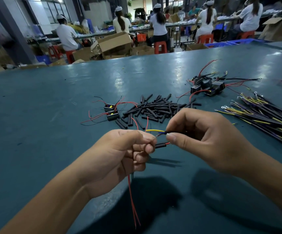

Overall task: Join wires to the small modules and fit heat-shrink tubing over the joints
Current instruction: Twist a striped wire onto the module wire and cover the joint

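Observation:
My left hand (120,157) grips thin red wires (133,205) that hang below it, and pinches a short black heat-shrink tube (160,145) threaded on a red wire. My right hand (204,141) pinches the end of a black cable (172,132) whose yellow and blue cores (155,131) point toward the left fingertips. The bare ends meet between the two hands. Whatever module the red wires belong to is hidden inside my left hand.
On the teal table (52,132) lie a pile of black tubing pieces (155,108), two small black modules with red leads (111,112), a cluster of wired modules (207,86) at the back right, and a bundle of black cables (268,114) at the right. Seated workers and cardboard boxes fill the background.

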Action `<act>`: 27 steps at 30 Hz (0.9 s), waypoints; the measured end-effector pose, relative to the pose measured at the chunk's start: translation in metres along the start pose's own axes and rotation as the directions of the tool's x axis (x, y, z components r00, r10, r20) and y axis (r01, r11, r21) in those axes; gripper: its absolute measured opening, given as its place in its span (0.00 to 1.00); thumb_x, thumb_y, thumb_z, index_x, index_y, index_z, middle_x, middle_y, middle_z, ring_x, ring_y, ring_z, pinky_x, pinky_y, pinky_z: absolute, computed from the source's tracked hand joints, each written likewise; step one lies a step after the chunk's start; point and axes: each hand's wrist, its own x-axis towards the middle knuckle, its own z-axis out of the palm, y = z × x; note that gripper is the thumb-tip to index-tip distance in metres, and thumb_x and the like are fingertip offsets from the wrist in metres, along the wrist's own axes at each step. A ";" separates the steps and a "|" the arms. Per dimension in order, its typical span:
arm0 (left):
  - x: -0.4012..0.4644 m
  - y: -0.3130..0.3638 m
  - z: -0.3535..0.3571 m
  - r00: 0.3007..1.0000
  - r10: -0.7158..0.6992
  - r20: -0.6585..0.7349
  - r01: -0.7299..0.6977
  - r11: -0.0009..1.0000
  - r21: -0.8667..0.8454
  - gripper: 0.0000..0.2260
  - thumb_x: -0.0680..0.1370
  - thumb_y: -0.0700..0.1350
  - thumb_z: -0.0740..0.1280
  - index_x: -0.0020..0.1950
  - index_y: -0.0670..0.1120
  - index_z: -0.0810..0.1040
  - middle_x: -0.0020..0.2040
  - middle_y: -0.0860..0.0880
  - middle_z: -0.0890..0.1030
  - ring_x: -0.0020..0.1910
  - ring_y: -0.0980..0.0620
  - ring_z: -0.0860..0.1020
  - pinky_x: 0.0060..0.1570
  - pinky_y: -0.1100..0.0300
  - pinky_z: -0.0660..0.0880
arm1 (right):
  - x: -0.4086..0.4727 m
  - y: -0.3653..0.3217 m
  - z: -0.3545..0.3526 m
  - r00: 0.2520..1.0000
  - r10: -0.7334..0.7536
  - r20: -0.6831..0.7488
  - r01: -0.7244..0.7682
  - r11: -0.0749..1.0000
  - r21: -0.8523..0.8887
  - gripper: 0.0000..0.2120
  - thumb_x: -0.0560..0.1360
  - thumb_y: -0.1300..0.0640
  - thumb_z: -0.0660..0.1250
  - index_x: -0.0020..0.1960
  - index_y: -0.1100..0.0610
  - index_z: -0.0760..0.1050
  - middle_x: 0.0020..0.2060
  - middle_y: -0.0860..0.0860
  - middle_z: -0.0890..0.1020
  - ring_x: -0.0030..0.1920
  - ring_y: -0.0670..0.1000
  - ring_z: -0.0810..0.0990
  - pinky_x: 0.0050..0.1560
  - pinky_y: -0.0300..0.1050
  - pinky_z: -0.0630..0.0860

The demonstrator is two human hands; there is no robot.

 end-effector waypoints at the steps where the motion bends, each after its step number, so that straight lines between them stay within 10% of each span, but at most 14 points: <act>1: 0.001 -0.001 -0.001 0.999 0.031 -0.033 -0.030 0.999 0.026 0.07 0.72 0.43 0.68 0.34 0.47 0.81 0.33 0.50 0.75 0.26 0.57 0.68 0.26 0.66 0.68 | 0.001 0.000 0.000 1.000 0.013 0.000 -0.013 1.000 -0.003 0.03 0.74 0.53 0.71 0.45 0.52 0.79 0.36 0.49 0.81 0.35 0.49 0.78 0.37 0.36 0.73; 11: 0.005 -0.011 -0.002 0.868 0.451 -0.209 -0.366 0.864 0.346 0.06 0.73 0.48 0.73 0.44 0.46 0.84 0.37 0.47 0.83 0.31 0.53 0.75 0.29 0.61 0.72 | 0.003 0.002 0.003 0.990 0.131 -0.043 -0.126 0.985 0.115 0.03 0.76 0.60 0.71 0.44 0.55 0.79 0.32 0.50 0.81 0.28 0.42 0.74 0.28 0.29 0.68; 22: 0.006 -0.013 -0.002 0.913 0.379 -0.152 -0.298 0.873 0.385 0.05 0.73 0.49 0.73 0.41 0.48 0.84 0.35 0.49 0.82 0.31 0.55 0.75 0.30 0.64 0.71 | 0.005 -0.002 0.005 0.975 0.222 -0.017 -0.209 0.941 0.265 0.04 0.77 0.55 0.70 0.44 0.52 0.80 0.31 0.49 0.80 0.28 0.47 0.68 0.27 0.34 0.65; 27: 0.006 -0.010 -0.005 0.708 0.658 -0.256 -0.390 0.667 0.635 0.09 0.70 0.52 0.76 0.39 0.48 0.80 0.30 0.48 0.75 0.28 0.57 0.68 0.29 0.67 0.66 | 0.007 -0.003 0.003 0.986 0.166 -0.021 -0.159 0.968 0.193 0.03 0.77 0.60 0.69 0.45 0.56 0.80 0.31 0.45 0.79 0.28 0.40 0.73 0.30 0.27 0.68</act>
